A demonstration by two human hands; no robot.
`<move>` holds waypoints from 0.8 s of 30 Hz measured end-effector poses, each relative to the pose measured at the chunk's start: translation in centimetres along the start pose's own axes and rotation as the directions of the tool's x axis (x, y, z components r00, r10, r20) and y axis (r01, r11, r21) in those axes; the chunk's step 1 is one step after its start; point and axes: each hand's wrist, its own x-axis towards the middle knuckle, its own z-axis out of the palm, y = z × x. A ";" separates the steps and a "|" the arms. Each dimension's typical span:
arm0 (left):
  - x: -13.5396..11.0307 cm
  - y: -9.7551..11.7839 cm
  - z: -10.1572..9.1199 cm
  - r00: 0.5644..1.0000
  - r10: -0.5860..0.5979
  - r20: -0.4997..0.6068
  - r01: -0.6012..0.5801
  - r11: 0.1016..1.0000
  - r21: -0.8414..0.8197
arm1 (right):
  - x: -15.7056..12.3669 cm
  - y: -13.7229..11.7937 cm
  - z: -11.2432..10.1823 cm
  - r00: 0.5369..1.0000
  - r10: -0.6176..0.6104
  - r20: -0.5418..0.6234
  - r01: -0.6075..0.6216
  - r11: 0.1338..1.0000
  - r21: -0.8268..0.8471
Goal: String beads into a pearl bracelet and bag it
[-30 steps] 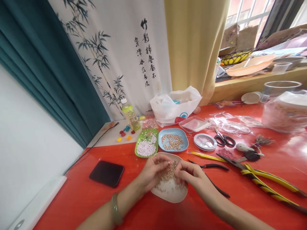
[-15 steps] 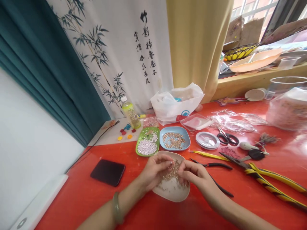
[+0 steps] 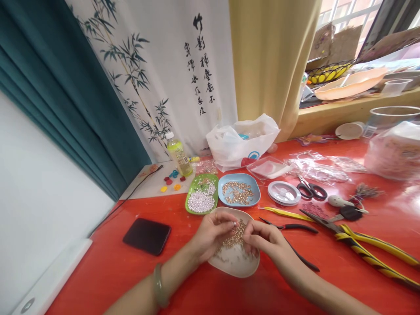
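One tiny white bead [image 3: 236,224], seemingly, pinched by left hand [image 3: 213,231] above rounded cream plastic dish [image 3: 234,266] of round gold beads [image 3: 236,236]. Right hand [image 3: 266,239] pinched too, contents unclear. Apparently bead-handling; next move wants steady fingertips.

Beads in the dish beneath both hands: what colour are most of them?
Gold; these beads in the cream dish show best in the head view.
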 end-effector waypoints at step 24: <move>-0.2 0.1 0.4 0.998 0.051 0.029 -0.054 0.994 0.096 | 0.4 0.2 -0.4 0.999 0.038 0.033 -0.038 0.999 -0.003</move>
